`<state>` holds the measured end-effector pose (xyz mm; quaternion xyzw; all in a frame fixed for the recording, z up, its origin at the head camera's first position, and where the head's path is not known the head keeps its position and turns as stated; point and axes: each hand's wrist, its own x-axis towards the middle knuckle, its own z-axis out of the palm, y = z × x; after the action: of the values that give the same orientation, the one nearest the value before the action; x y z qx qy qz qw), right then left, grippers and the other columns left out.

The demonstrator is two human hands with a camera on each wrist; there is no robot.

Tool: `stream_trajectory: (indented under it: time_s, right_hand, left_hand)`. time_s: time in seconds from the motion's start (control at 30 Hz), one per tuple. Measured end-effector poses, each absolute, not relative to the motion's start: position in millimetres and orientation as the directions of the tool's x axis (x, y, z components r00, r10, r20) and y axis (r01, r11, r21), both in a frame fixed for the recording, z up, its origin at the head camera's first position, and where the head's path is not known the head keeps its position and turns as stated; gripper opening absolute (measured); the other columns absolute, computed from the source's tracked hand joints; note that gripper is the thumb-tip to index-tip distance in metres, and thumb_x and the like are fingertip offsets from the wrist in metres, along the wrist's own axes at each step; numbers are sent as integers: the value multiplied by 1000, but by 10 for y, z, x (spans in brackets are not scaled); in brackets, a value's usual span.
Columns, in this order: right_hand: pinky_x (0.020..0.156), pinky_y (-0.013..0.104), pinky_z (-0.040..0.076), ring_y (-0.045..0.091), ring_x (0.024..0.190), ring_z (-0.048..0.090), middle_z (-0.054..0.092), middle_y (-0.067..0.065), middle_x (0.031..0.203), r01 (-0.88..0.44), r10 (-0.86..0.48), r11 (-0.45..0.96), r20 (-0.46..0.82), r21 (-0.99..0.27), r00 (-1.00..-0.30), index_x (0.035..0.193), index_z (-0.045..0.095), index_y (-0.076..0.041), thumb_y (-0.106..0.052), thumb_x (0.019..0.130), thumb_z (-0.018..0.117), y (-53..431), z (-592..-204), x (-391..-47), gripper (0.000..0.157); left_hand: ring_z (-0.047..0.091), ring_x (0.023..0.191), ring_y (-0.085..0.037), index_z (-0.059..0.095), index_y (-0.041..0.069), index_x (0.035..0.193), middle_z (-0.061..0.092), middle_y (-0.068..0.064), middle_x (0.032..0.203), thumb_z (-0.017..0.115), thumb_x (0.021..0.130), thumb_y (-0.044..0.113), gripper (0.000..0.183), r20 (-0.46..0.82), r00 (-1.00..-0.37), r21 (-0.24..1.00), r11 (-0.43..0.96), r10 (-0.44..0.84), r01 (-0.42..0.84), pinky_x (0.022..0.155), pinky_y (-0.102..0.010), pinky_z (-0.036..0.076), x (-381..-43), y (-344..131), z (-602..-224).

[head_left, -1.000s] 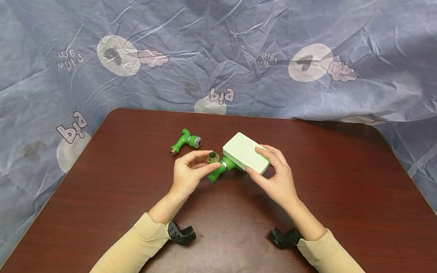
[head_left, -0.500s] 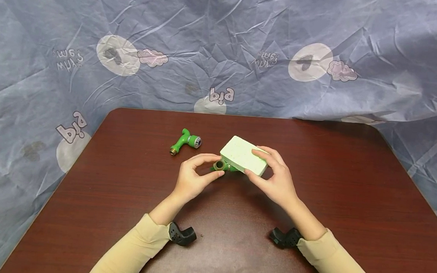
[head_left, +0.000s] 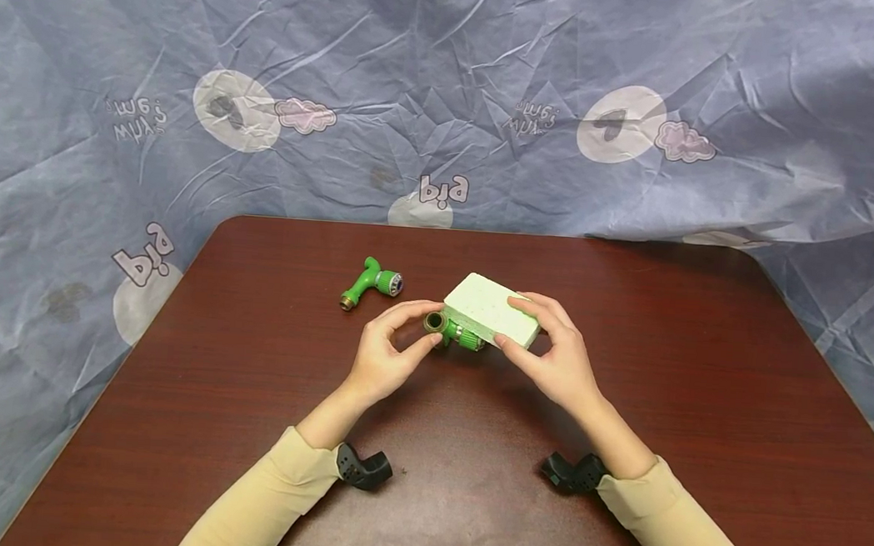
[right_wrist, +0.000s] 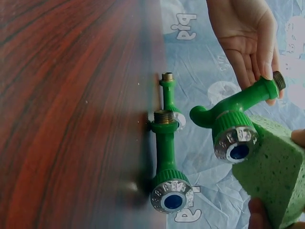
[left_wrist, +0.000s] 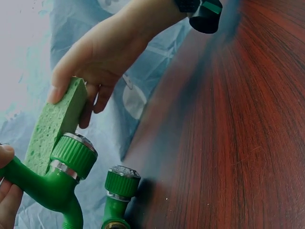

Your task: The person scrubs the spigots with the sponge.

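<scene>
My left hand (head_left: 395,346) pinches a green garden tap (left_wrist: 55,191) near its threaded brass end, the fluted knob pointing toward my right hand (head_left: 553,347). That hand grips a pale green block sponge (head_left: 491,310) by its right end, between thumb and fingers. In the right wrist view, the sponge's face lies right at the knob and body of the held tap (right_wrist: 233,107). Both hands are above the table. From the head, the sponge overlaps part of this tap.
On the brown table (head_left: 245,462), a second green tap (head_left: 364,284) lies at the back left. A third tap (right_wrist: 166,148) rests closer to the hands, hidden from the head view. A blue-grey printed cloth (head_left: 448,98) hangs behind the table's far edge.
My left hand has turned the tap, so its spout no longer points toward me and its threaded end has shifted right. The sponge has dipped slightly toward me over the tap.
</scene>
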<state>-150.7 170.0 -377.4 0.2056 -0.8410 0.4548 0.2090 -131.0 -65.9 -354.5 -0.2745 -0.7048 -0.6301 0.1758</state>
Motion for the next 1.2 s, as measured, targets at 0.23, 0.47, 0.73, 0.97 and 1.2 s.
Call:
stream_trajectory:
  time_s: [0.23, 0.47, 0.73, 0.97, 1.2]
  right_hand:
    - [68, 23, 44, 15, 100, 53, 54, 2, 125, -504, -89, 507, 540, -699, -837, 120, 63, -11, -10, 75, 78, 1736, -3761, -1519, 47]
    - [70, 20, 42, 20, 103, 52, 55, 14, 124, -523, -73, 462, 557, -716, -827, 118, 62, -1, 2, 74, 76, 1698, -3612, -1453, 46]
    - [79, 14, 43, 11, 106, 51, 50, 29, 121, -578, -40, 291, 594, -762, -803, 116, 57, 13, 16, 74, 67, 1701, -3342, -1358, 43]
    - [78, 14, 44, 13, 106, 51, 48, 28, 123, -598, -52, 183, 600, -780, -798, 118, 54, 15, 17, 76, 63, 1759, -3336, -1385, 43]
    - [80, 18, 43, 17, 113, 49, 48, 28, 124, -624, -139, 146, 608, -768, -782, 117, 53, 16, 21, 73, 63, 1773, -3354, -1385, 45]
  left_hand:
    - [57, 102, -41, 55, -20, 111, 57, -33, 111, 61, 76, -24, 36, 557, -818, 829, -48, 142, 556, 91, -47, 47, -1377, -678, -3618]
    - [59, 102, -27, 55, -12, 119, 58, -28, 114, 60, 80, -19, 40, 510, -859, 857, -109, 51, 503, 89, -37, 50, -1526, -729, -3789]
    - [60, 94, -15, 55, -11, 116, 55, -27, 114, 60, 81, -16, 35, 405, -914, 898, -186, -10, 399, 79, -24, 53, -1561, -785, -3773]
    - [61, 92, -16, 47, -14, 116, 57, -18, 112, 58, 83, -16, 35, 308, -949, 904, -333, 74, 267, 82, -34, 54, -1542, -790, -3753]
    - [62, 94, -17, 49, -10, 115, 58, -15, 112, 56, 82, -18, 34, 248, -965, 890, -413, 87, 192, 86, -43, 52, -1539, -785, -3752]
